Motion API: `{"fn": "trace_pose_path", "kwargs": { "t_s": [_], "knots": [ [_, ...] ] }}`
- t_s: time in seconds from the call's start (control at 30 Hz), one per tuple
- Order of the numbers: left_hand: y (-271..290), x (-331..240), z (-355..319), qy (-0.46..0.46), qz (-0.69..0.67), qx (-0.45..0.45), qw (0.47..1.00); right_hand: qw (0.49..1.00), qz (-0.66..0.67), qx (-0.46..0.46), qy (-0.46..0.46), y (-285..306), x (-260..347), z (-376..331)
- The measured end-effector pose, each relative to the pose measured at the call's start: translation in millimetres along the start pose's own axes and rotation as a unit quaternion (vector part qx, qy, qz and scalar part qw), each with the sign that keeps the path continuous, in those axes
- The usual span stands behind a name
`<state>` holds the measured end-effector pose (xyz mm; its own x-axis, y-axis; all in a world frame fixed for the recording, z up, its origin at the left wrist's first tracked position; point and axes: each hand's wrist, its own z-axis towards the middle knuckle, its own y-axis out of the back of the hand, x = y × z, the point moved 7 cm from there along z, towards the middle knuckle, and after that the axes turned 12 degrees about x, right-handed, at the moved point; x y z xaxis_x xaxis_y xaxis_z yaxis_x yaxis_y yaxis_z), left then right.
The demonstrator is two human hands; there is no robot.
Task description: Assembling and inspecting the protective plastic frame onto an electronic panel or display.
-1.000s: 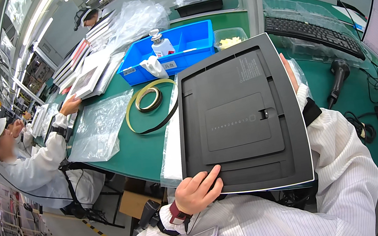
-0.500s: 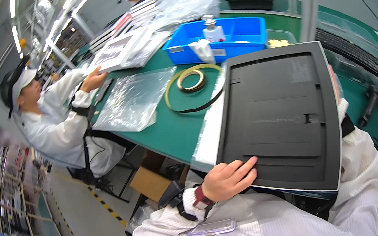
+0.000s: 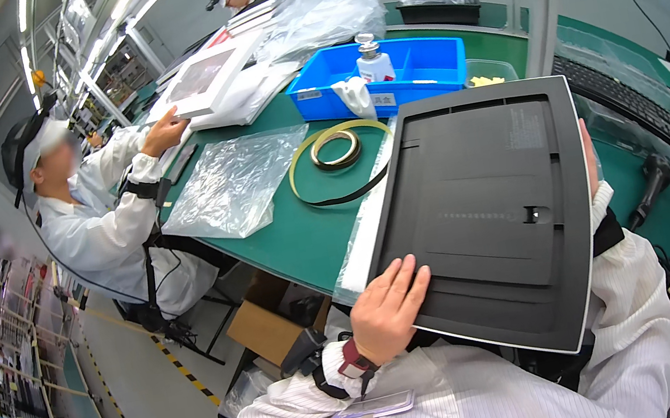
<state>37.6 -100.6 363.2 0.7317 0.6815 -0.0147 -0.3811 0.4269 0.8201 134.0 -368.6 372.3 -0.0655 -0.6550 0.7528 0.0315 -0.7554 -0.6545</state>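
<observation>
In the head view, holding up a flat black panel (image 3: 479, 225) with its back face showing and a pale edge below, tilted, between left hand (image 3: 392, 310) and right hand (image 3: 590, 159). Resting straight left fingers across its near left corner, thumb out of sight; cannot tell whether pinching from below. Reaching round its right edge with the right hand, mostly hidden behind; cannot tell how firmly closed. Just beyond the left fingers, seeing a white wrapped slab (image 3: 364, 248) on the green table (image 3: 306, 245); farther ahead, a coiled strap (image 3: 336, 150), a clear plastic bag (image 3: 229, 187) and a blue divided bin (image 3: 436, 68). To the right of the right hand, a black scanner (image 3: 656, 177). Judging by the pose, steadying the panel back side up; for any next move, probably needing support at both edges and an even tilt against slipping.
</observation>
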Motion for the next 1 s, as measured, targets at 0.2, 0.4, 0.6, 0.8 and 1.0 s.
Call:
{"fn": "trace_pose_path", "kwargs": {
  "t_s": [0.2, 0.4, 0.6, 0.8, 1.0],
  "knots": [
    [14, 15, -1, -0.041, -0.059, -0.058, 0.996, 0.973, 0.133, 0.187, -0.020, -18, -3, 0],
    [29, 53, -12, 0.141, -0.293, -0.067, 0.943, 0.905, 0.143, 0.397, 0.059, -65, 28, -15],
    [23, 72, -29, 0.274, -0.651, -0.100, 0.701, 0.949, -0.168, 0.149, 0.223, -22, 70, -1],
    [27, 73, -26, 0.290, -0.720, -0.123, 0.619, 0.965, -0.213, 0.104, 0.113, -14, 55, 12],
    [21, 75, -22, 0.282, -0.741, -0.087, 0.603, 0.950, -0.261, 0.169, 0.024, -19, 45, 8]
  ]
}}
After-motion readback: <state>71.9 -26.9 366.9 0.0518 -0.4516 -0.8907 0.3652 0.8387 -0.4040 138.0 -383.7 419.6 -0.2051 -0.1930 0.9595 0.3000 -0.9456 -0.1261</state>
